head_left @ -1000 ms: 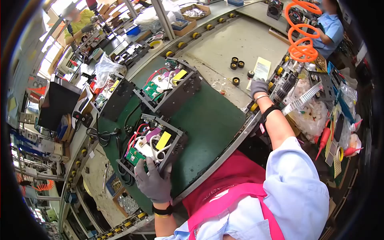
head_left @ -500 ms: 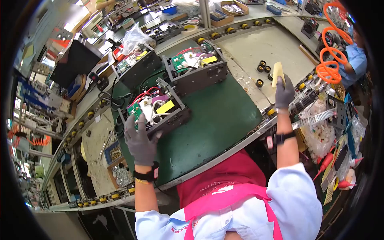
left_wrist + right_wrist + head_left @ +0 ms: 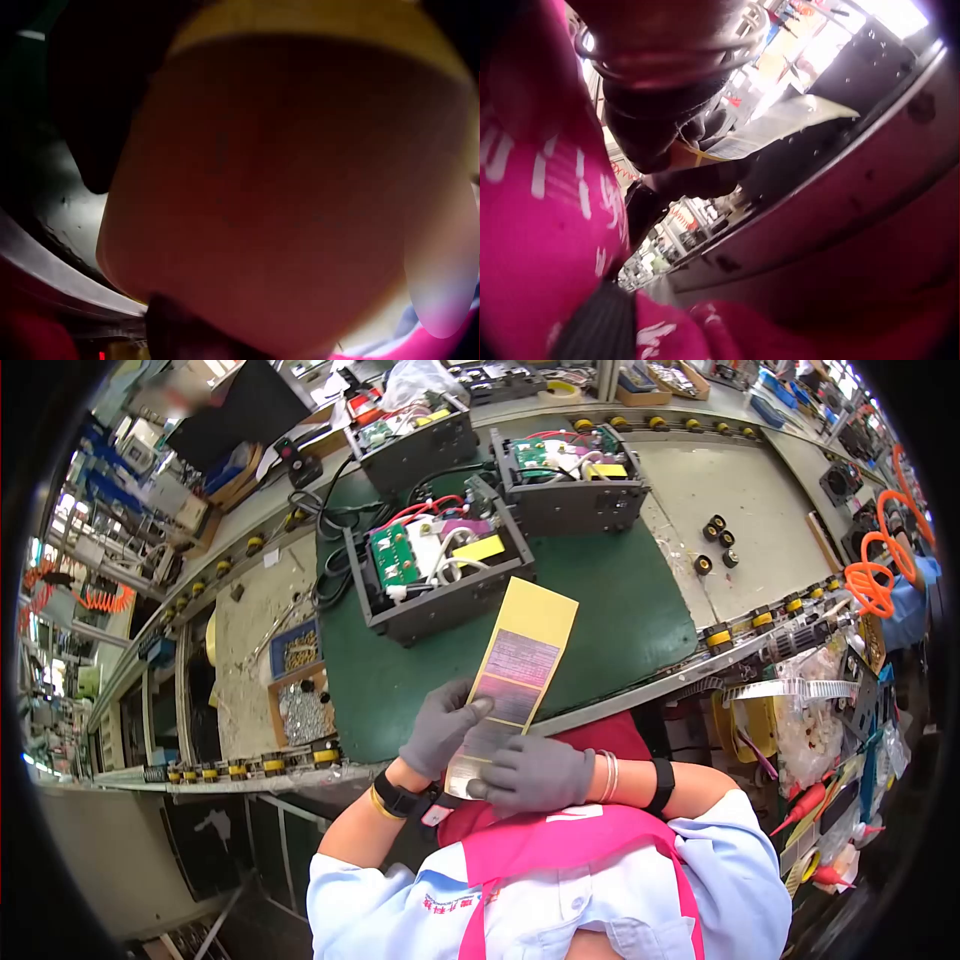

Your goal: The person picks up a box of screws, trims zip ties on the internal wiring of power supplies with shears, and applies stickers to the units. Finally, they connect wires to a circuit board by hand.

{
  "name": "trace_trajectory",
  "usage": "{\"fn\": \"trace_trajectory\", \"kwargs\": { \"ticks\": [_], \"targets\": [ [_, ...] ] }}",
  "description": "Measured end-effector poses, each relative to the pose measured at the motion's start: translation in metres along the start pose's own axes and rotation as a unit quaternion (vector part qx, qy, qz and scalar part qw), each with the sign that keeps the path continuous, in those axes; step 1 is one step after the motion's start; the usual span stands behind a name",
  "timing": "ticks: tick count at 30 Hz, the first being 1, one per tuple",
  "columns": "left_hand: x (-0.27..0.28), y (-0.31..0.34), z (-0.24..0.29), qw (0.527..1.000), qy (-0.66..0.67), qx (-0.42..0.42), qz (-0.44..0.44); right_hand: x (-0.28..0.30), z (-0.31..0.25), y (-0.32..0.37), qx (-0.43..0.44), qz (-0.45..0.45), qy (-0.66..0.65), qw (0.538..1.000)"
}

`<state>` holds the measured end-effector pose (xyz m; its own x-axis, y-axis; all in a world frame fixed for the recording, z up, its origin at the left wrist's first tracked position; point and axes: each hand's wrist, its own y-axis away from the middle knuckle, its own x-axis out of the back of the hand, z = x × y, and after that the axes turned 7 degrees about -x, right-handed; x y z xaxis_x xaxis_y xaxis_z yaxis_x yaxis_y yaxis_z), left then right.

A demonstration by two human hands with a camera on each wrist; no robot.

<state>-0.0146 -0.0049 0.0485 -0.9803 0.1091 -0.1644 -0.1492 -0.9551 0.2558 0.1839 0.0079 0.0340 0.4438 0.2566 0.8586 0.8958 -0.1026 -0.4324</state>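
Observation:
Both gloved hands hold a long yellow label sheet (image 3: 520, 650) with dark printed blocks, close to the body over the bench's front edge. My left hand (image 3: 442, 728) grips its left edge, thumb on the printed face. My right hand (image 3: 535, 772) lies across the lower end, fingers curled at it. In the right wrist view the label sheet (image 3: 780, 127) runs out from the fingers, slightly bowed. Beyond its top stands an open dark metal case (image 3: 440, 620) with a green circuit board, red and white wires and a yellow label. The left wrist view is mostly dark and blurred.
Two more open cases, one (image 3: 575, 505) at the back right and one (image 3: 415, 450) at the back left, stand on the green mat (image 3: 620, 600). Black cables (image 3: 335, 540) lie left. Several black rollers (image 3: 718, 532) sit right. Small boxes of screws (image 3: 300, 650) stand left.
The right hand has picked up the label sheet from the right side and brought it in front of the body. The left hand has left the near case and now grips the sheet too.

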Motion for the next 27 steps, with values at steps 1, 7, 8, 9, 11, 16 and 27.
{"fn": "trace_trajectory", "kwargs": {
  "ticks": [1,7,8,9,11,16,27],
  "targets": [
    [0.001,0.004,-0.002,0.999,0.007,-0.03,0.009,0.01,0.001,-0.006,-0.026,0.044,-0.022,0.998],
    [-0.012,0.03,0.005,0.992,-0.028,-0.124,0.011,0.055,0.037,-0.02,-0.229,0.18,-0.019,0.956],
    [-0.012,0.033,0.005,0.992,-0.051,-0.118,0.005,0.047,0.042,-0.017,-0.225,0.166,-0.072,0.957],
    [-0.012,0.036,0.004,0.991,-0.074,-0.113,0.0,0.044,0.045,-0.017,-0.22,0.152,-0.124,0.956],
    [-0.011,0.038,0.001,0.986,-0.096,-0.136,-0.007,0.047,0.041,-0.017,-0.228,0.114,-0.178,0.951],
    [-0.009,0.039,0.005,0.978,-0.136,-0.156,-0.011,0.047,0.043,-0.018,-0.267,0.1,-0.231,0.93],
    [-0.008,0.042,0.004,0.962,-0.054,-0.252,0.092,0.017,0.048,-0.017,-0.504,0.225,-0.549,0.628]
  ]
}}
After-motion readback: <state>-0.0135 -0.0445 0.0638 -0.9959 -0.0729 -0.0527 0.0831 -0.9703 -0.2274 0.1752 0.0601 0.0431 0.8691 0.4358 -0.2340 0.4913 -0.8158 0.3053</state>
